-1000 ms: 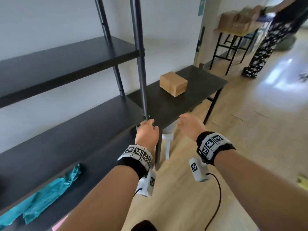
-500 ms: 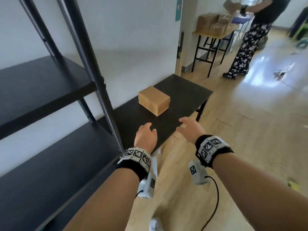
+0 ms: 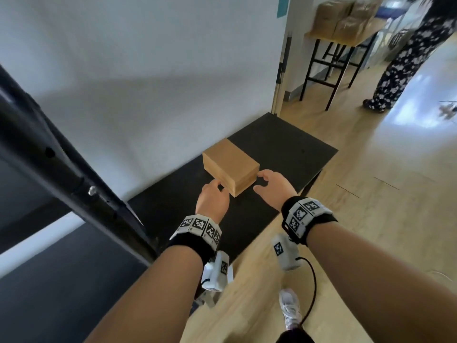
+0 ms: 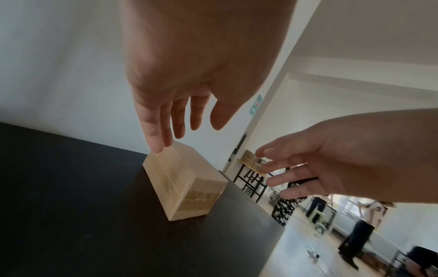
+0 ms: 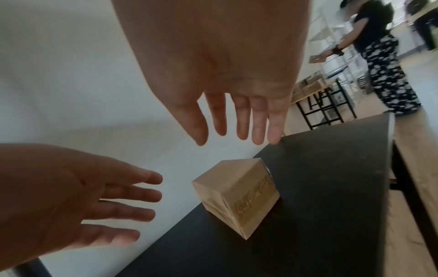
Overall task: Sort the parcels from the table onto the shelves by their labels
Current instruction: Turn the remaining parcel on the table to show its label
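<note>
A small brown cardboard parcel [image 3: 230, 167] [image 4: 184, 181] [image 5: 237, 195] lies on the black table [image 3: 284, 149], with handwriting on its near end face. My left hand [image 3: 212, 196] [image 4: 180, 105] is at the parcel's near left corner, fingers spread and straight. My right hand [image 3: 272, 184] [image 5: 237, 112] is by the parcel's near right side, fingers spread. The wrist views show both hands open and a little clear of the parcel. Neither hand holds anything.
The black metal shelf unit [image 3: 61, 169] stands at the left, its post close to my left arm. A second table [image 3: 346, 38] with several brown boxes is at the far right. A person in patterned trousers [image 3: 415, 50] stands beside it. Wooden floor lies to the right.
I have turned from the shelf toward the table. Both hands have moved forward over the table to the parcel's near end.
</note>
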{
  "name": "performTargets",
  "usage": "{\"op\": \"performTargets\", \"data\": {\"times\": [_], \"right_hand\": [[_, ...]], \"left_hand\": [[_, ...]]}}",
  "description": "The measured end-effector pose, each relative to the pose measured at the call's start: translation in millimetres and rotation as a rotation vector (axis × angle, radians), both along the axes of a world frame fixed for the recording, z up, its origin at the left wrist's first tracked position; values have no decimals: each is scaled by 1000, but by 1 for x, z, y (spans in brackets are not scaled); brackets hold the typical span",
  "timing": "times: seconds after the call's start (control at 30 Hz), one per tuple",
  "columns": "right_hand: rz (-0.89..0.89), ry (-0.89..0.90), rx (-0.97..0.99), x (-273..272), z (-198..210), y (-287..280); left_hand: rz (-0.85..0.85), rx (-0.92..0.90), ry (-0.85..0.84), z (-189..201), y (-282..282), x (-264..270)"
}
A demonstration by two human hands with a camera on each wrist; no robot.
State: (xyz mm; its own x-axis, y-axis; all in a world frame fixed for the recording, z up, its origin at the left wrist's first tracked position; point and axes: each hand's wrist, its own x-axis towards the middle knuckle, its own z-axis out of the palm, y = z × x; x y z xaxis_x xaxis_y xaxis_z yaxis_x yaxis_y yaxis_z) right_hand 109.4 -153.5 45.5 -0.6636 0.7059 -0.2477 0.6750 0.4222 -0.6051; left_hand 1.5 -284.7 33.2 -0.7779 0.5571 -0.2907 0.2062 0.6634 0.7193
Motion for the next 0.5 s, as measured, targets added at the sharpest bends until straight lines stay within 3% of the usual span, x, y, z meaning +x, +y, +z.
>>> {"op": "performTargets", "data": {"times": [0.23,0.5], "right_hand": [[199,-69,-20,-58,-16,85],[431,-132,-36,-95,-40,143]], "left_hand": [[191,-34,-59,-14,65,-30],[368,-68,-202,-36,112,-23]]}}
